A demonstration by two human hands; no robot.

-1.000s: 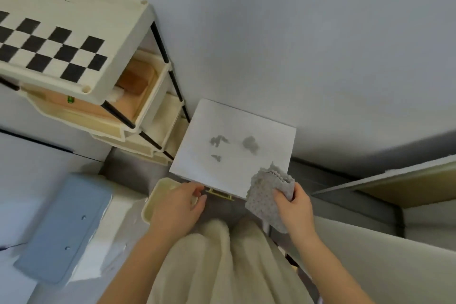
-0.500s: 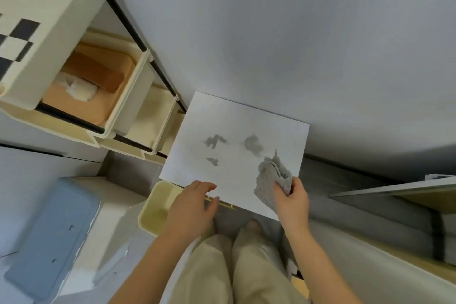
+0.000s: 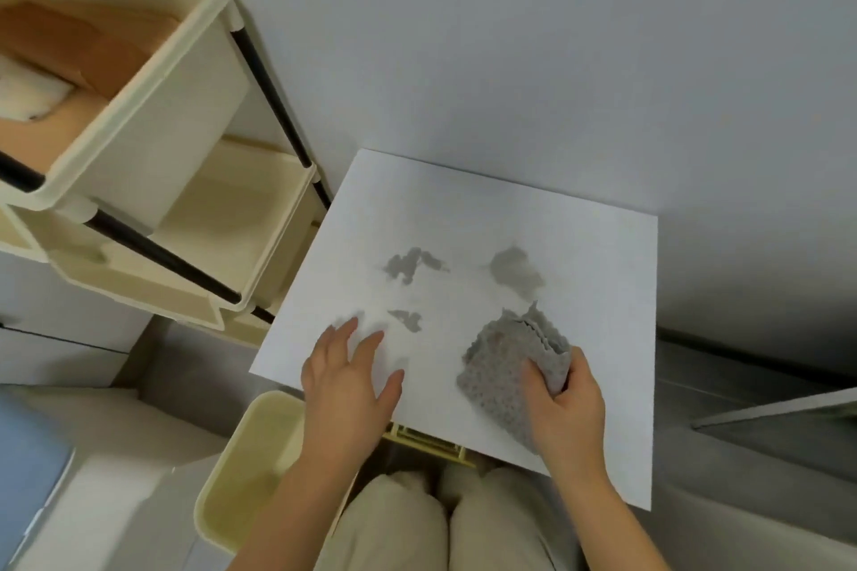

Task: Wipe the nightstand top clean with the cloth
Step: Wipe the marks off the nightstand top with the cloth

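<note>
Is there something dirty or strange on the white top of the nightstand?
Yes. Three grey smudges mark the white nightstand top: a ragged one left of centre, a rounder one to its right, and a small one nearer the person. The cloth, in the right hand, has not covered them.

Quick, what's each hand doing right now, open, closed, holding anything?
Left hand: open, fingers spread, flat on the nightstand top, holding nothing.
Right hand: closed on the grey cloth, pressing it onto the top.
</note>
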